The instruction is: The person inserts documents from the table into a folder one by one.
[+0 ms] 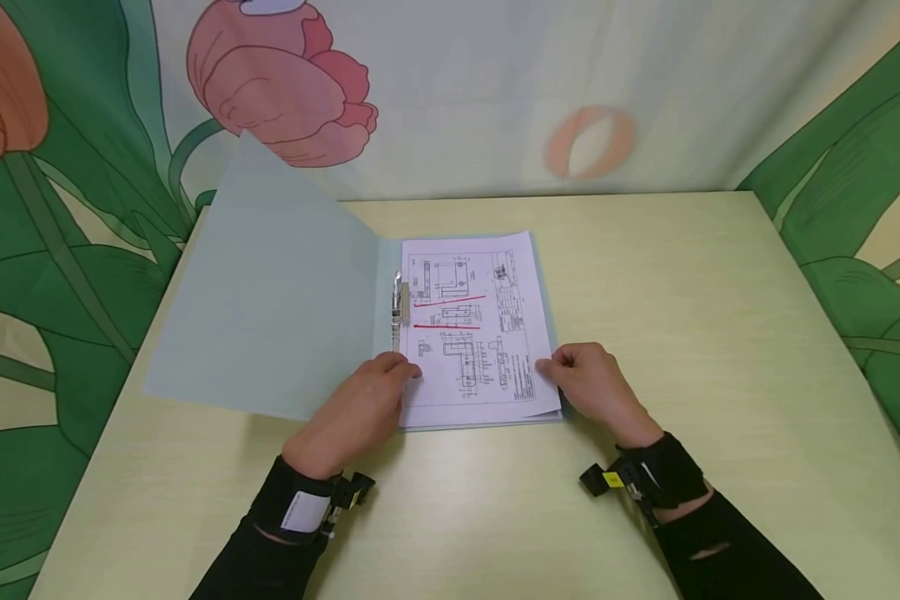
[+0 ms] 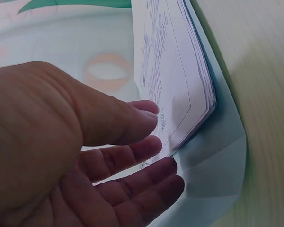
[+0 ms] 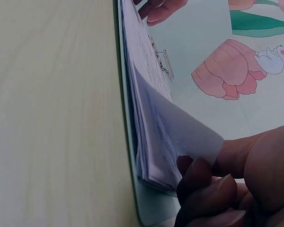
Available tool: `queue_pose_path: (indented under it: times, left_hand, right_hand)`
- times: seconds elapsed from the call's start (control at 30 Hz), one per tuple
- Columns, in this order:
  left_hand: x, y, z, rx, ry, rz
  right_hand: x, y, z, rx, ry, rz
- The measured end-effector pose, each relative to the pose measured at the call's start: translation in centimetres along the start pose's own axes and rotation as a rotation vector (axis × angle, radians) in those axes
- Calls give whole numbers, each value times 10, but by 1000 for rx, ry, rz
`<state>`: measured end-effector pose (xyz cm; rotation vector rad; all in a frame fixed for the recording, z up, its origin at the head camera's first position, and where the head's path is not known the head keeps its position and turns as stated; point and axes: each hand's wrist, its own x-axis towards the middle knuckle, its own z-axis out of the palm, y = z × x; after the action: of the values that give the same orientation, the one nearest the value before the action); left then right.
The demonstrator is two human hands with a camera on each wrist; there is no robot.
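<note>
A light blue folder (image 1: 285, 292) lies open on the table, its left cover raised at a slant. Inside it is a stack of papers (image 3: 142, 161), the top sheet (image 1: 487, 367) printed with technical drawings and crossed by two red lines. A metal clip (image 1: 396, 312) runs along the folder's spine. My right hand (image 1: 592, 379) pinches the right edge of the top sheet, which bends up off the stack in the right wrist view. My left hand (image 1: 360, 408) rests by the sheet's lower left, below the clip, its fingers loosely bent with a gap to the thumb.
The pale wooden table (image 1: 705, 317) extends to both sides of the folder. Behind it hangs a curtain (image 1: 457, 100) with large flowers and green leaves. Each wrist wears a black band with a small camera (image 1: 600, 479).
</note>
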<state>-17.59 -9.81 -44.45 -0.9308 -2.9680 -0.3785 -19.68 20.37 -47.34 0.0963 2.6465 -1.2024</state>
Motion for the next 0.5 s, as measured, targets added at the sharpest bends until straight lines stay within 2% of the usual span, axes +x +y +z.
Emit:
queue_pose_path:
  times: [0.3,0.5]
  left_hand:
    - [1,0,-2,-2,5,-4]
    - [1,0,-2,6,15,24]
  right_hand:
    - [0,-1,-1,-13,-6,-11]
    - [1,-1,-1,-22,-12,-10]
